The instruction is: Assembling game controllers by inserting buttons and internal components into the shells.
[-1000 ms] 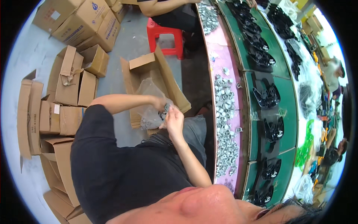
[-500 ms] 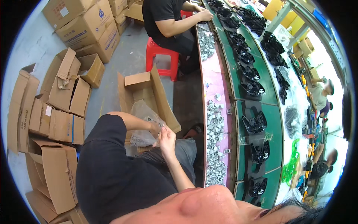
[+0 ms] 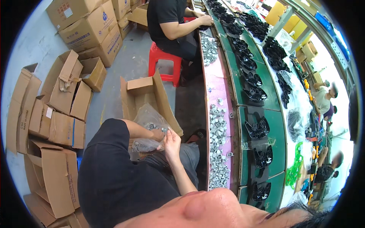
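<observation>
A clear plastic bag (image 3: 151, 115) with small silvery metal parts inside hangs over my lap and the near end of an open cardboard box (image 3: 167, 104). My right hand (image 3: 172, 143) is closed, its thumb and fingers pinching the bag's edge. Beside it, my left hand (image 3: 158, 134) reaches to the bag from the left; the plastic and the other hand hide its fingers. More small metal parts (image 3: 218, 146) lie loose on the pink-covered strip of the bench, right of my hands.
A green conveyor (image 3: 276, 125) carries glossy black moulded parts (image 3: 257, 127) on the right. Ahead, a person in black (image 3: 167, 22) sits on a red stool (image 3: 164, 60). Cardboard boxes (image 3: 59, 173) crowd the left side. More people work at the far right.
The bag's upper part has risen and spread, so more metal parts show through it. My right hand has shifted slightly right, still pinching the plastic.
</observation>
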Action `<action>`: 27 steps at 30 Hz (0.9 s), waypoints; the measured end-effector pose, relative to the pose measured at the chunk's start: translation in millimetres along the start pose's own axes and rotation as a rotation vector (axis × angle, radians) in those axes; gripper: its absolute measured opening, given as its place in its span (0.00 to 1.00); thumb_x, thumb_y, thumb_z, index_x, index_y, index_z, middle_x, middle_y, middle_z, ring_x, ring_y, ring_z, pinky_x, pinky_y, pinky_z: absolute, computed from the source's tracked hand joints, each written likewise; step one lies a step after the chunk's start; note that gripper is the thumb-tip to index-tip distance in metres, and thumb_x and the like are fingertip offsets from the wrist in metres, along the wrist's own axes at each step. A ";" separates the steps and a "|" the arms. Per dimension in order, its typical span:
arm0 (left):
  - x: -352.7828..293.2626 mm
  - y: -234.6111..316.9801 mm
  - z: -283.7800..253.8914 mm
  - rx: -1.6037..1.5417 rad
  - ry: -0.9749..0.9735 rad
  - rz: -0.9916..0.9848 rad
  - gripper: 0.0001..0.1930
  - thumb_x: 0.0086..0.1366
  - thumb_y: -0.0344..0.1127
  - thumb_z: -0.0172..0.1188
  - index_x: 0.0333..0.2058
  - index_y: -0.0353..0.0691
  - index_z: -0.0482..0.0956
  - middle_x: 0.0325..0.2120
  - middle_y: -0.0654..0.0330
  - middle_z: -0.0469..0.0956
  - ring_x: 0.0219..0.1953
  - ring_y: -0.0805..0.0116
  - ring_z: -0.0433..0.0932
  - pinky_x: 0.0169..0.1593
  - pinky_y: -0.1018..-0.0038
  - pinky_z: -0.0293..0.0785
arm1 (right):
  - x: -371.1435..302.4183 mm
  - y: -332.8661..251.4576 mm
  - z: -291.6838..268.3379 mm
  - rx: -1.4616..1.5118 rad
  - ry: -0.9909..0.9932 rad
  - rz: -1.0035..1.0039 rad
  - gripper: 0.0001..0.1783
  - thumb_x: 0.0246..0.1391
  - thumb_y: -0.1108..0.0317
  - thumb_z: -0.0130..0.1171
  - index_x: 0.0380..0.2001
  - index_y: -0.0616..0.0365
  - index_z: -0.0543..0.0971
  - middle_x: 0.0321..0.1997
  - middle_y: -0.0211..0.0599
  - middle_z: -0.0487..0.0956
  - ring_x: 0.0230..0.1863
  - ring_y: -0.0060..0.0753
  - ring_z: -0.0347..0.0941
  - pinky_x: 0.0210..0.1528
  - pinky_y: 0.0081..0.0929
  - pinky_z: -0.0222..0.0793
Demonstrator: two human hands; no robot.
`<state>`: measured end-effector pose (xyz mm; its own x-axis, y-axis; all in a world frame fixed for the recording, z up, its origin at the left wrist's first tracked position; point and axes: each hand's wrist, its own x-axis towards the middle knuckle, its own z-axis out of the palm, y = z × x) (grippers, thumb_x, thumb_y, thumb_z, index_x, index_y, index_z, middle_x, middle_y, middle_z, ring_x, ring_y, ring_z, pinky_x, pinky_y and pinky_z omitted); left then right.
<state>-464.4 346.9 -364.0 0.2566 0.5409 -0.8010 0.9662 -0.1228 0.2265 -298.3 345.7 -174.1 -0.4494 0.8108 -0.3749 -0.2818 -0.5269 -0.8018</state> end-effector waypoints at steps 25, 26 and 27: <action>-173.2 25.7 -227.3 -1.091 -0.126 -0.073 0.20 0.60 0.35 0.69 0.53 0.46 0.81 0.30 0.69 0.81 0.21 0.82 0.75 0.15 0.80 0.60 | 10.3 -13.5 -21.2 0.140 0.141 0.004 0.16 0.79 0.62 0.45 0.38 0.58 0.77 0.18 0.21 0.66 0.15 0.17 0.63 0.14 0.26 0.67; -178.0 32.1 -243.6 -1.078 -0.119 -0.042 0.20 0.59 0.34 0.70 0.52 0.46 0.82 0.31 0.68 0.81 0.22 0.80 0.76 0.14 0.79 0.59 | 8.3 -16.9 -20.6 0.176 0.150 0.036 0.17 0.79 0.62 0.47 0.32 0.54 0.74 0.17 0.18 0.65 0.14 0.13 0.58 0.15 0.21 0.59; -175.9 31.4 -255.8 -1.072 -0.100 0.048 0.20 0.59 0.33 0.70 0.51 0.47 0.82 0.33 0.68 0.81 0.23 0.78 0.78 0.16 0.79 0.63 | 8.6 -14.7 -20.8 0.194 0.152 0.025 0.18 0.79 0.61 0.47 0.31 0.54 0.73 0.16 0.18 0.64 0.14 0.14 0.59 0.15 0.23 0.63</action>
<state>-485.3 460.7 -74.2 0.3416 0.4784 -0.8090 0.4430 0.6771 0.5875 -280.4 365.8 -175.1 -0.3299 0.8185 -0.4704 -0.4366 -0.5741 -0.6927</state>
